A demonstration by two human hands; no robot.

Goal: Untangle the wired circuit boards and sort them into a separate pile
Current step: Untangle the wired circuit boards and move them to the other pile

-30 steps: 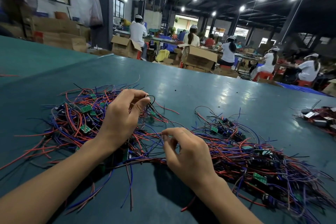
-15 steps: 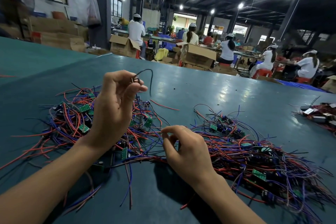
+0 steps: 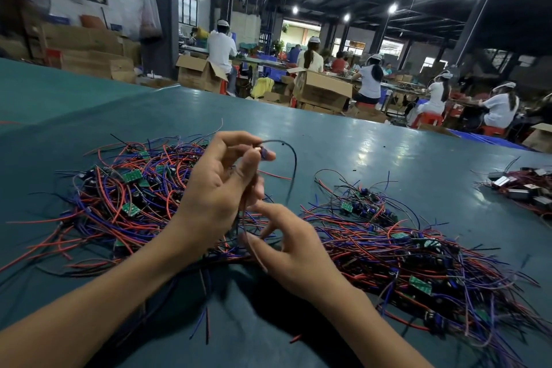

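Left hand (image 3: 218, 188) is raised above the green table (image 3: 373, 158), thumb & fingers pinching a dark wire (image 3: 288, 158) w/ a small part at its tip, possibly a board, too blurred to tell. Right hand (image 3: 294, 251) sits just below it, fingers loosely spread, touching strands hanging from the left. Tangled wired circuit boards (image 3: 128, 200) lie on the table left of the hands; a second pile (image 3: 418, 260) lies right.

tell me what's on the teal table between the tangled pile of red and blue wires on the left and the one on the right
In the head view, both hands: the left hand pinches a black wire, the right hand below it. Some stray wires run under them.
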